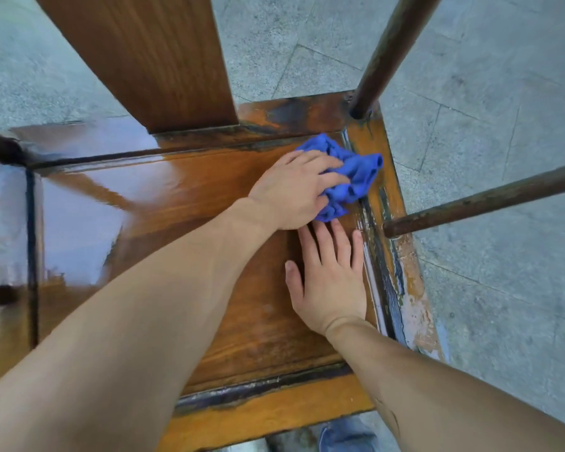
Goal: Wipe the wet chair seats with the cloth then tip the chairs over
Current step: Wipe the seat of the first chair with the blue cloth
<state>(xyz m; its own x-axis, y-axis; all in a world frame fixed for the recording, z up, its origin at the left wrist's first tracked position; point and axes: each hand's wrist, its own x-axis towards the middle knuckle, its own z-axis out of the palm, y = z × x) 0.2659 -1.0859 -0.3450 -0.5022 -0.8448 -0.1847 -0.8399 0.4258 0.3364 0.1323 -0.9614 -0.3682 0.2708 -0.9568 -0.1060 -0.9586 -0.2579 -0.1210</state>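
I look straight down on a wooden chair seat, shiny with water on its left half. A crumpled blue cloth lies at the seat's far right corner. My left hand reaches across and presses on the cloth, fingers curled over its left part. Just below it, my right hand lies flat on the seat, fingers spread and holding nothing. The chair's broad back slat rises from the far edge of the seat.
Dark round rails of the chair frame stand at the far right corner, and another rail juts over the right edge. Worn, peeling paint runs along the right seat rim. Grey stone paving surrounds the chair. A blue shoe shows below the front edge.
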